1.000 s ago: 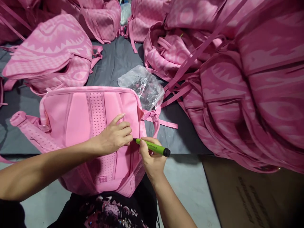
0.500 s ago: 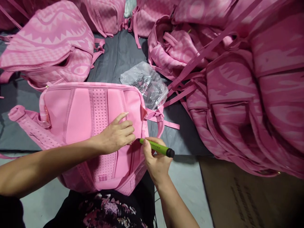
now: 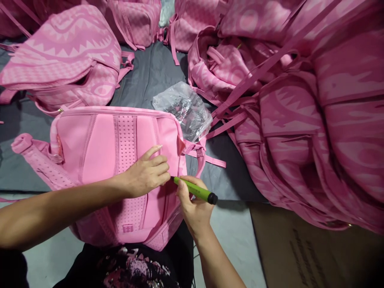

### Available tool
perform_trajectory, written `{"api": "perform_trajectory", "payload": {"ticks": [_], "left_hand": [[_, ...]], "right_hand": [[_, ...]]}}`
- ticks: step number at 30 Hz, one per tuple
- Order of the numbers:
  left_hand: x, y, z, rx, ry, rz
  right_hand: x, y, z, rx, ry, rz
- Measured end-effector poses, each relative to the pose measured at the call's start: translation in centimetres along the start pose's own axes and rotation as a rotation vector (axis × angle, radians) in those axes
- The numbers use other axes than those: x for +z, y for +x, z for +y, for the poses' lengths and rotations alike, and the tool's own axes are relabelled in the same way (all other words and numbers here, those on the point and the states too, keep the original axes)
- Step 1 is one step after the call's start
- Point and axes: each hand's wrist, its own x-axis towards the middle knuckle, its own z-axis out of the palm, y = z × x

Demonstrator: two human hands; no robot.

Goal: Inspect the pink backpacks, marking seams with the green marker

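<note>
A pink backpack (image 3: 100, 144) lies with its padded back panel facing up, its near end over my lap. My left hand (image 3: 147, 174) rests on the right part of this panel, thumb stretched out and the other fingers curled together against the fabric. Their tips are partly hidden. In my right hand (image 3: 195, 208) is a green marker pen (image 3: 196, 191), gripped between thumb and fingers. Its black rear end points right, and the dark tip meets the backpack close beside my left fingertips. Whether the tip touches cloth or a finger I cannot tell.
A clear plastic bag (image 3: 186, 110) with dark contents lies just beyond the backpack on the grey-covered table (image 3: 141, 76). A patterned pink backpack (image 3: 69, 52) stands at the far left. More pink backpacks (image 3: 289, 108) pile up on the right, above a brown cardboard box (image 3: 288, 248).
The marker pen and my right hand have shifted slightly left along the backpack. My left hand stays nearly in place. The whole view has moved a little.
</note>
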Motion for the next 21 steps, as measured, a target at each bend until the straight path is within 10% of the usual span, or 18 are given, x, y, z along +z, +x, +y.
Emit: {"api": "perform_trajectory", "payload": {"ticks": [21], "left_hand": [[-1.0,0.4,-0.1,0.001,0.030,-0.070]], "right_hand": [[-0.8,0.7,-0.3,-0.168,-0.158,-0.045]]}}
